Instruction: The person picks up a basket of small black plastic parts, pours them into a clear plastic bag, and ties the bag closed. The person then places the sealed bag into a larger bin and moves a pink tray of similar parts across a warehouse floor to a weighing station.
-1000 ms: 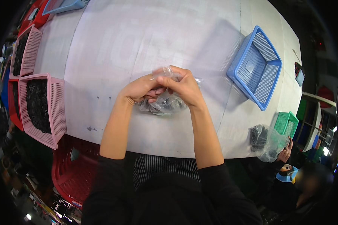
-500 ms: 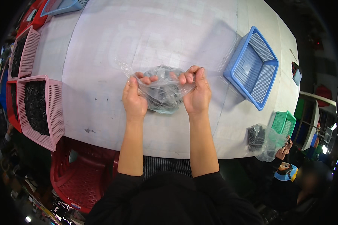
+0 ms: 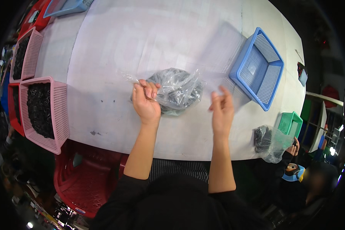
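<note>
A clear plastic bag (image 3: 179, 90), filled with small dark pieces, rests on the white table in front of me. My left hand (image 3: 145, 100) is closed on the bag's gathered left edge, and a thin twist of the film sticks out past its fingers. To the right of the bag, apart from it, is my right hand (image 3: 222, 111). Its fingers are somewhat blurred but raised and parted, with nothing visible between them.
On the right of the table (image 3: 115, 46) stands a blue basket (image 3: 239, 69). Pink baskets (image 3: 61, 115) of black parts line the left edge. A green basket (image 3: 289, 122) and another filled bag (image 3: 270, 143) lie near a co-worker's hand (image 3: 294, 147). A red chair (image 3: 86, 180) sits below left.
My right hand has let go of the bag and moved right and down, away from it. My left hand keeps its hold and has shifted slightly right.
</note>
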{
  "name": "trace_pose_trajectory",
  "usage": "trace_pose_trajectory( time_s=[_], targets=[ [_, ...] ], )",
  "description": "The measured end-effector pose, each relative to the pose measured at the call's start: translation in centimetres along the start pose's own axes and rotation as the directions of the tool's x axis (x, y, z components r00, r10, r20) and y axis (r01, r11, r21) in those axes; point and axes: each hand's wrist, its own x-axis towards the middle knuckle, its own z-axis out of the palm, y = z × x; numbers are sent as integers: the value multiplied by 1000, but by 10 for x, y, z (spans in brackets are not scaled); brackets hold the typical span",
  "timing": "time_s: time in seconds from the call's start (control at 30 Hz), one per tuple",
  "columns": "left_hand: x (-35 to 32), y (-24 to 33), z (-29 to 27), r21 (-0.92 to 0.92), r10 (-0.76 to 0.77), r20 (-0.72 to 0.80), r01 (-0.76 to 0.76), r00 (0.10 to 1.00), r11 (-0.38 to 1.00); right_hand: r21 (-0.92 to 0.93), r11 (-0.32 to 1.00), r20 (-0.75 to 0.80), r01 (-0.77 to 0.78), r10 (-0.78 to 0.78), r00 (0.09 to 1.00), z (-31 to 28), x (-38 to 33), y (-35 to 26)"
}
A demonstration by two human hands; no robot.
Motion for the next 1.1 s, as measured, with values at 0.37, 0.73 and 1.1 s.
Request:
trace_pose_trajectory(
  time_s=[0.37,0.73,1.1],
  targets=[
    [-4,12,-15,-28,6,175,-1,984,1000,577,748,443,-329,52,895,62,13,-30],
    [45,40,-9,593,-729,440,440,525,674,22,879,855,476,-263,446,34,30,-43],
    [81,49,6,964,-956,239,80,173,255,39,763,926,645,-270,263,38,93,-92]
  ],
)
